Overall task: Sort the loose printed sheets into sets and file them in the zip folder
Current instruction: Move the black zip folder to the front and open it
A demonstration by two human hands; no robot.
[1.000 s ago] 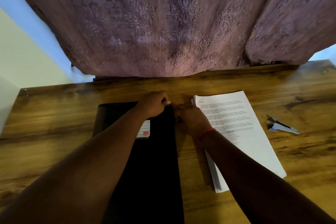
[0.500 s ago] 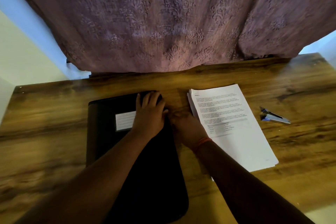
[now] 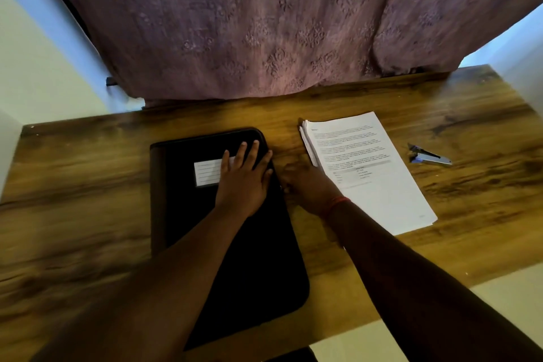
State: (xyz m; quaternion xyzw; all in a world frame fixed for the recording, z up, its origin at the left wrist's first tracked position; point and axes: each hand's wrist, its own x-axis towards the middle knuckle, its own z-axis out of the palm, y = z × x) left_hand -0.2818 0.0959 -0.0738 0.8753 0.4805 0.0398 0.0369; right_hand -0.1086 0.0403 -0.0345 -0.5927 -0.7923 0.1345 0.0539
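Black zip folder flat on the wooden counter, one hand pressing it, the other at its right edge.

The zip folder (image 3: 235, 244) lies closed at the counter's centre, its white label (image 3: 207, 172) on the upper half. The left hand (image 3: 242, 182) rests flat on the folder's upper right part, fingers (image 3: 253, 153) straight and spread, partly covering the label, grasping nothing. The right hand (image 3: 308, 185) sits at the folder's right edge, at 3 o'clock from the left hand; its fingers are curled at the edge, but blur hides whether they pinch a zip pull, so it cannot be told. The stack of printed sheets (image 3: 370, 176) lies just beside that hand, at 3 o'clock from the folder. A stapler (image 3: 429, 155) rests farther out at 3 o'clock on the counter (image 3: 88, 185). A mauve patterned curtain (image 3: 264, 23) hangs at 12 o'clock.
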